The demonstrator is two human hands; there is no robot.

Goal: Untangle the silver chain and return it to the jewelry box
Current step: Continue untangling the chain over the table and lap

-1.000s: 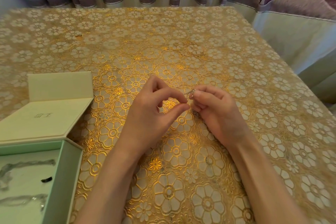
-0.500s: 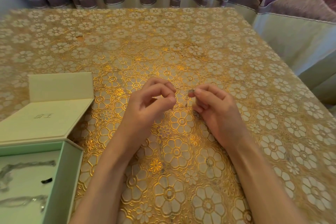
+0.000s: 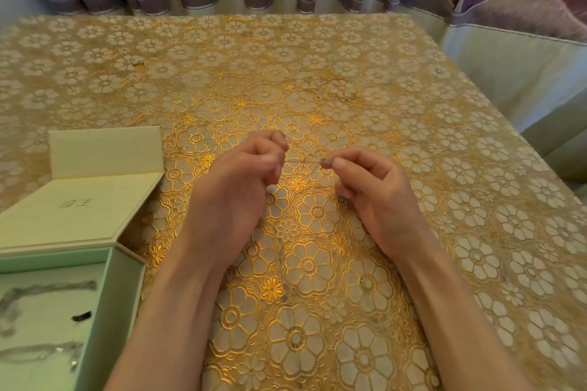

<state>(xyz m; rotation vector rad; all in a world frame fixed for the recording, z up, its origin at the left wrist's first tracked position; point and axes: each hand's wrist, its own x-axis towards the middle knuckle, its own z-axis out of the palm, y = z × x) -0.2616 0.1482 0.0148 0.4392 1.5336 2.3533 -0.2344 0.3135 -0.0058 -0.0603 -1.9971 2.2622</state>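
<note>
Hands now further apart vs. 0.5 s ago: left hand point(image 3: 244, 174) & right hand point(image 3: 365, 184) each pinch an end of the silver chain point(image 3: 305, 161), taut left-right between them; jewelry box point(image 3: 104, 311) nearer left.

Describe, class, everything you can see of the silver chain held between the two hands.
The silver chain shows as a very thin, pale metallic strand stretched almost level above the gold floral tablecloth. The left hand pinches one end and the right hand pinches the other, where a small silvery lump, perhaps a clasp or knot, sits at its fingertips. Links are too fine to make out.
</note>
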